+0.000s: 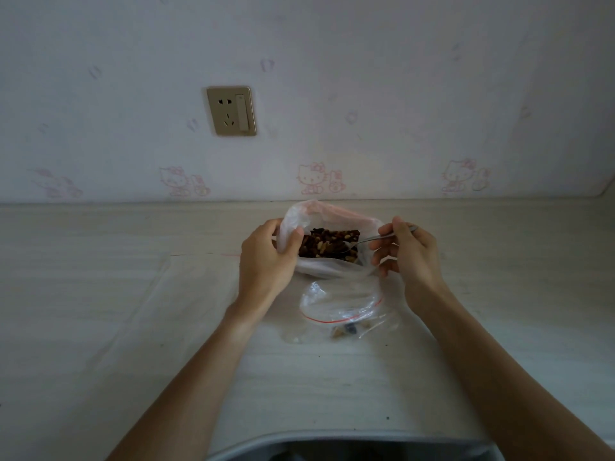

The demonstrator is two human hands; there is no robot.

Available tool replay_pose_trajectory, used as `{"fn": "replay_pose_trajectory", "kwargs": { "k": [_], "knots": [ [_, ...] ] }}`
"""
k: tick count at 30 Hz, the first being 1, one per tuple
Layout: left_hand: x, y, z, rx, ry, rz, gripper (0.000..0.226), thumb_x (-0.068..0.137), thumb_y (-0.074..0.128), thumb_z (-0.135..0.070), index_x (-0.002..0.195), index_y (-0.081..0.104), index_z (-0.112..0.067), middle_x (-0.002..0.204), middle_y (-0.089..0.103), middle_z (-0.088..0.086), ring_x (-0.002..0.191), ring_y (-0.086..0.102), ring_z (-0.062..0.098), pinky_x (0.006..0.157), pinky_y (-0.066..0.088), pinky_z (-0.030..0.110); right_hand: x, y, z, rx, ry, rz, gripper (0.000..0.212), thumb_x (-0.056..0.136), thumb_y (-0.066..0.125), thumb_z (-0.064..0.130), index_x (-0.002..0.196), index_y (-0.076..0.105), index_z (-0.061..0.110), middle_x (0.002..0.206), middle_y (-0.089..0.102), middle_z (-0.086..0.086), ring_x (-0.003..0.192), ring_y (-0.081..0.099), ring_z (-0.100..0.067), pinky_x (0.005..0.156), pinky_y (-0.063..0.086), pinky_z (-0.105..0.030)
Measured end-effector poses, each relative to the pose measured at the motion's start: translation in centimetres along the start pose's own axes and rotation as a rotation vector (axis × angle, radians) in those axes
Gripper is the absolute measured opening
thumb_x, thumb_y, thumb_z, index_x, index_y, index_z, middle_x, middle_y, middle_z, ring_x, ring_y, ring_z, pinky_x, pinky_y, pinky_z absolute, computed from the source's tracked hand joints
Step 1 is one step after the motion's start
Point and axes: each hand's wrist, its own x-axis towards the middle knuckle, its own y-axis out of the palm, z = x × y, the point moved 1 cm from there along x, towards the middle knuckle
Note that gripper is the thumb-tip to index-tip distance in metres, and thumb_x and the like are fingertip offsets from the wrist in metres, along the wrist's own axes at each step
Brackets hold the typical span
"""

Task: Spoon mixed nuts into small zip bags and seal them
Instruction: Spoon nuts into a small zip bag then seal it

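A large thin plastic bag (319,267) stands open on the pale wooden table (133,294), full of dark mixed nuts (327,245). My left hand (266,257) grips the bag's left edge and holds its mouth open. My right hand (407,252) pinches the handle of a metal spoon (366,241), whose bowl is dipped into the nuts at the right side of the pile. Just in front of the large bag lies a small clear zip bag (342,304) with a red seal line. A few nuts (346,331) sit in its lower end.
A wall with pink cartoon-cat wallpaper rises right behind the table, with a gold socket and switch plate (231,110) on it. The table's near edge (332,435) curves inward at the bottom of the view. A faint crease runs across the table on the left.
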Motion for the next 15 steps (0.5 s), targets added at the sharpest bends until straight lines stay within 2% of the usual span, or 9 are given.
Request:
{"fn": "replay_pose_trajectory", "kwargs": {
  "k": [2, 5, 8, 10, 13, 15],
  "knots": [
    [0.0, -0.4, 0.0, 0.067, 0.004, 0.038, 0.029, 0.095, 0.066, -0.050, 0.105, 0.071, -0.023, 0.097, 0.070, -0.007, 0.091, 0.066, 0.014, 0.081, 0.054, 0.038, -0.1, 0.0, 0.0, 0.027, 0.037, 0.007, 0.036, 0.110, 0.045, 0.028, 0.090, 0.062, 0.003, 0.065, 0.068, -0.011, 0.048, 0.057, -0.022, 0.042, 0.038, -0.027],
    [-0.5, -1.3, -0.3, 0.151, 0.052, 0.015, 0.045, 0.092, 0.068, -0.052, 0.125, 0.067, -0.021, 0.122, 0.064, -0.003, 0.111, 0.061, 0.016, 0.094, 0.053, 0.039, -0.4, 0.0, 0.1, 0.085, 0.083, 0.014, 0.036, 0.110, 0.046, 0.028, 0.088, 0.061, 0.004, 0.068, 0.067, -0.015, 0.050, 0.057, -0.024, 0.044, 0.037, -0.027],
    [-1.5, -2.3, -0.8, 0.183, 0.161, -0.051, 0.042, 0.092, 0.073, -0.044, 0.124, 0.066, -0.018, 0.125, 0.061, 0.000, 0.119, 0.056, 0.020, 0.100, 0.049, 0.040, -0.7, -0.3, 0.5, 0.095, 0.072, 0.025, 0.035, 0.109, 0.046, 0.027, 0.087, 0.062, 0.005, 0.068, 0.069, -0.013, 0.051, 0.060, -0.022, 0.042, 0.040, -0.027],
    [-2.4, -2.8, -1.3, 0.188, 0.220, -0.068, 0.031, 0.091, 0.075, -0.038, 0.115, 0.067, -0.020, 0.115, 0.061, -0.004, 0.108, 0.060, 0.018, 0.094, 0.052, 0.042, -0.9, -0.7, 1.0, 0.077, 0.044, 0.039, 0.035, 0.109, 0.046, 0.027, 0.088, 0.065, 0.006, 0.070, 0.071, -0.012, 0.055, 0.062, -0.022, 0.042, 0.043, -0.029],
    [-3.8, -3.3, -1.7, 0.135, 0.228, 0.027, 0.015, 0.091, 0.072, -0.044, 0.093, 0.067, -0.031, 0.086, 0.065, -0.014, 0.077, 0.064, 0.005, 0.069, 0.053, 0.029, -1.5, -1.5, 1.9, 0.070, -0.003, 0.073, 0.034, 0.109, 0.047, 0.026, 0.089, 0.066, 0.006, 0.074, 0.073, -0.013, 0.058, 0.065, -0.024, 0.042, 0.045, -0.030],
    [-4.6, -3.2, -1.6, 0.116, 0.189, 0.118, 0.027, 0.088, 0.064, -0.059, 0.078, 0.065, -0.034, 0.076, 0.067, -0.020, 0.069, 0.065, 0.002, 0.059, 0.047, 0.022, -2.1, -2.1, 2.5, 0.067, -0.027, 0.099, 0.034, 0.109, 0.048, 0.026, 0.089, 0.066, 0.006, 0.075, 0.072, -0.016, 0.059, 0.066, -0.026, 0.042, 0.045, -0.030]
  ]
}}
